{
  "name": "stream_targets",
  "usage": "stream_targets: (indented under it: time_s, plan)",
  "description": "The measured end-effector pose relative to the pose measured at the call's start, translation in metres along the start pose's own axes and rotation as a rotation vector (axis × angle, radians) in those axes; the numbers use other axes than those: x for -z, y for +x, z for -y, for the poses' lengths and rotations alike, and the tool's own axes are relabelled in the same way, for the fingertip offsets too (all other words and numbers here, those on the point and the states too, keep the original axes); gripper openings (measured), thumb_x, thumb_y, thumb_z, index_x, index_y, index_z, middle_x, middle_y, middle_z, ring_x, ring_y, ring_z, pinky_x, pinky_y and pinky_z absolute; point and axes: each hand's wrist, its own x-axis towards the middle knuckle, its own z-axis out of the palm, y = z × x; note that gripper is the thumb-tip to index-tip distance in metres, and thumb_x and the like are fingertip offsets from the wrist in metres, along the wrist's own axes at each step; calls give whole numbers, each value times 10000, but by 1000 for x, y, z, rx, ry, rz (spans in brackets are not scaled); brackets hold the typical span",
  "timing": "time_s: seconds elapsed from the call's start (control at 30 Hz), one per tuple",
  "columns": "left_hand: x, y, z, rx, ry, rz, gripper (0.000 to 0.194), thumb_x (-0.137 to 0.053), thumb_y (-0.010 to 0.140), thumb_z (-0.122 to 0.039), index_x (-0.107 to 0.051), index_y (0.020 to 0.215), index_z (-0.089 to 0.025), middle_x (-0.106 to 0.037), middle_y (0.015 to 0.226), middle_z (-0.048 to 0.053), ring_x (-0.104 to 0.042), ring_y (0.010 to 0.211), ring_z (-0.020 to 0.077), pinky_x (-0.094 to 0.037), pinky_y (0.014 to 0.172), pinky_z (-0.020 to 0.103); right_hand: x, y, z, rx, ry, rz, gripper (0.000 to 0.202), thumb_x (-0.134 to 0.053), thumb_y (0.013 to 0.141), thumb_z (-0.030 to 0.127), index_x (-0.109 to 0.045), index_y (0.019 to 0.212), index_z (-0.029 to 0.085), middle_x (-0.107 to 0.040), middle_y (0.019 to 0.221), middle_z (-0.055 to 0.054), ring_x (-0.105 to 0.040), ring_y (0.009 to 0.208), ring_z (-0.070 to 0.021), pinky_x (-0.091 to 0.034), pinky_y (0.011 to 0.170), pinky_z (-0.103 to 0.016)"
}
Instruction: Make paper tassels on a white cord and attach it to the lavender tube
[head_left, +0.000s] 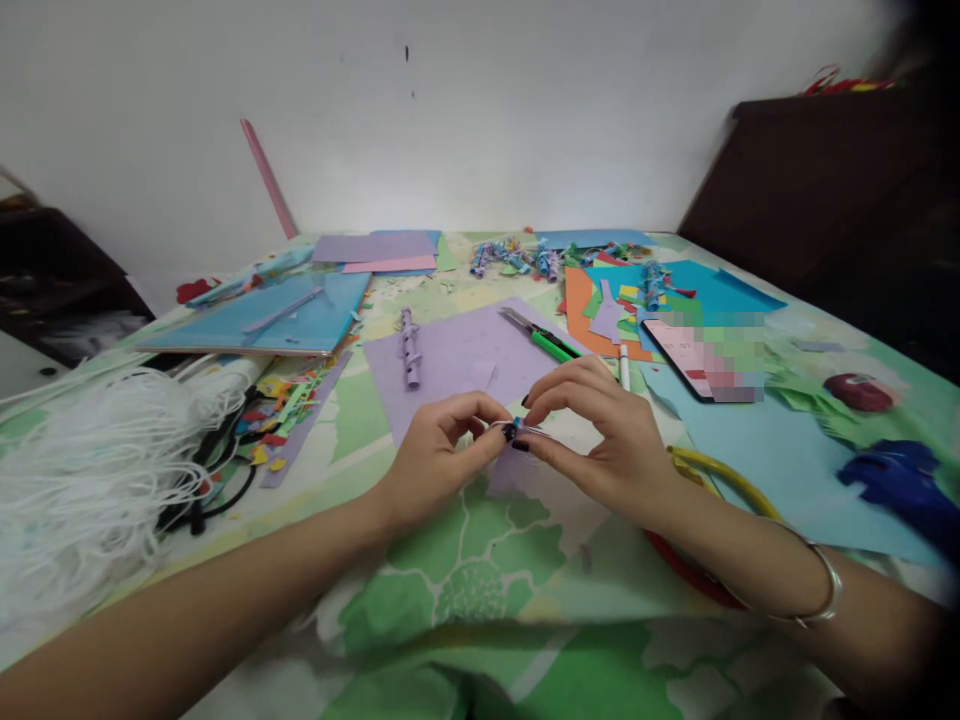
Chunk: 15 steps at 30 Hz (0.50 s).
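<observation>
My left hand (452, 446) and my right hand (598, 430) meet in front of me, fingertips pinched on a white string (543, 432). A small blue piece (518, 423) shows between the fingertips, partly covered by them. Just beyond my hands lies a light purple paper sheet (457, 345). On it stand out a rolled purple paper tube (410, 350) with curled bits, to the left, and a green and black cutter (541, 336), to the right. A silver bangle circles my right wrist.
At the left lie a tangle of white string (97, 460), paper scraps (281, 415) and a blue folder (262, 310). At the right are a phone (694, 365), yellow-handled pliers (727, 475), a dark blue object (900, 490) and coloured paper sheets (787, 470).
</observation>
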Motion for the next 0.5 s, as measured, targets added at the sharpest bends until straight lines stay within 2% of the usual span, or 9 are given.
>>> stream_targets:
  time_s: [0.17,0.5]
  plan:
    - [0,-1,1,-24,24,14,73,-589,828,-172,-650,790,-157,-622,750,3,-543,703,116,-421,659,241,-1,0,-1,12,21,26,26,-655,829,164,-636,815,173,-666,830,-67,-575,828,-198,-470,761,-365]
    - [0,-1,1,-56,129,-12,75,-575,800,-171,-632,753,-164,-620,736,14,-534,711,139,-417,663,260,2,0,0,5,59,91,115,-558,843,114,-618,868,209,-655,876,-58,-568,858,-201,-478,775,-378]
